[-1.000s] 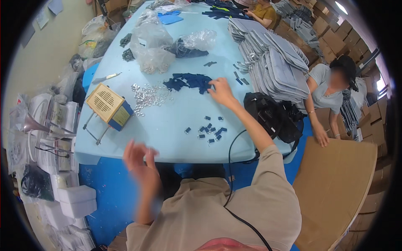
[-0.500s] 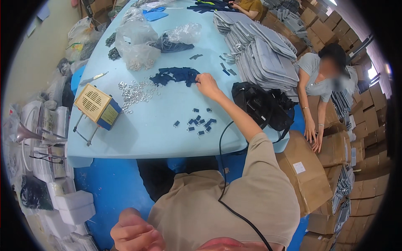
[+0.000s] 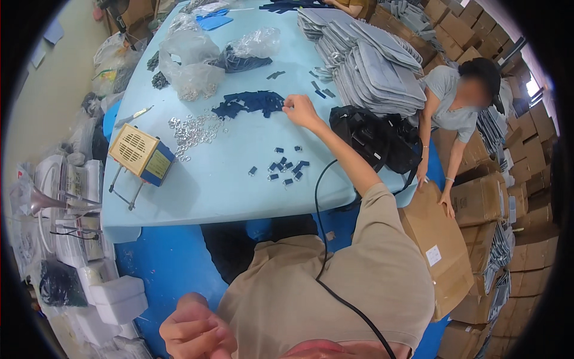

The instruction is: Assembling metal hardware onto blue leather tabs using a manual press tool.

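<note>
My right hand (image 3: 303,111) reaches across the table, its fingers pinched at the right end of a pile of dark blue fabric strips (image 3: 248,104); they seem to grip a strip there. Low in front of my chest, my left hand (image 3: 197,330) is closed with its fingers curled. Whatever may be in it is hidden. Left of the strips lies a heap of small metal rings (image 3: 192,133). Nearer to me is a scattered group of metal rings with dark blue fabric tabs (image 3: 286,167).
A beige and blue box-shaped device on metal legs (image 3: 142,154) stands at the left, with a cutter (image 3: 134,116) behind it. Plastic bags (image 3: 191,60) lie farther back. On the right are stacked grey padded panels (image 3: 373,75), a black bag (image 3: 373,140) and a co-worker (image 3: 457,113) by a cardboard box (image 3: 435,251).
My right hand has shifted slightly right and up at the pile's end. The co-worker's hands have moved apart over the cardboard box. My left hand stays closed; the whole view has shifted a little.
</note>
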### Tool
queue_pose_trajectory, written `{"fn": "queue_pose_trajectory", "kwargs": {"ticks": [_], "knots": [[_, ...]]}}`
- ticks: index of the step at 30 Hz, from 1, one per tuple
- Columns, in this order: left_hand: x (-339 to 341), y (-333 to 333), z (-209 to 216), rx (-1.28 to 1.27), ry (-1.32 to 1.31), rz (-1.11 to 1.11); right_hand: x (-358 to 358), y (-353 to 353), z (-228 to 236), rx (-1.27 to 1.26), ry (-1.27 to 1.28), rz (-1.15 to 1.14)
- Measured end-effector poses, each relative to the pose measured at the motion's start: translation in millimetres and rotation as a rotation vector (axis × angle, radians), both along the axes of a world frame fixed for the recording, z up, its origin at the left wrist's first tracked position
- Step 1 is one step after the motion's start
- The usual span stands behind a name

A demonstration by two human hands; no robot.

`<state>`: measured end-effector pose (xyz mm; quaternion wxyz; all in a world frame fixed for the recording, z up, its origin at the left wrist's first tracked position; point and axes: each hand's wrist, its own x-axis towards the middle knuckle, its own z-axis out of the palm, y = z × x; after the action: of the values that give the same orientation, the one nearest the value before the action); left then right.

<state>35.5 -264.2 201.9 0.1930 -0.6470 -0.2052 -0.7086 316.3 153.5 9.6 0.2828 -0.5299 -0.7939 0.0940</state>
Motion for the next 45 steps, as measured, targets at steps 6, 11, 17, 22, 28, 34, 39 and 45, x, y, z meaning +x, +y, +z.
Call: {"fn": "queue_pose_trajectory", "kwargs": {"ticks": [6, 11, 17, 22, 28, 34, 39, 45], "knots": [[3.9, 3.9, 0.8, -0.044, -0.01, -0.094, -7.1, -25.9, 32.7, -0.106, 0.383, 0.036], [9.5, 9.2, 4.7, -0.026, 0.066, -0.102, -34.1, -81.4, 74.8, -0.452, 0.817, 0.217], [-10.5, -3.4, -38.3, -0.26, -0.361, -0.726, -94.2, -121.4, 85.4, -0.553, 0.882, 0.398], [-23.8, 86.7, -75.1, -0.722, -0.629, 0.031, -149.9, -148.6, 73.4, -0.643, 0.934, 0.617], [-49.6, 148.0, -177.4, -1.159, -0.868, -0.11, -167.8, -147.0, 28.4, -0.668, 0.849, 0.618], [-40.2, 154.8, -186.6, -1.256, -0.973, -0.247, -169.0, -141.8, -0.5, -0.757, 0.885, 0.555], [-35.6, 161.4, -191.5, -1.329, -1.009, -0.286, -172.1, -139.4, -19.8, -0.776, 0.911, 0.579], [-48.7, 160.0, -200.8, -1.4, -1.075, -0.397, -168.8, -142.7, -16.7, -0.883, 0.931, 0.601]]}}
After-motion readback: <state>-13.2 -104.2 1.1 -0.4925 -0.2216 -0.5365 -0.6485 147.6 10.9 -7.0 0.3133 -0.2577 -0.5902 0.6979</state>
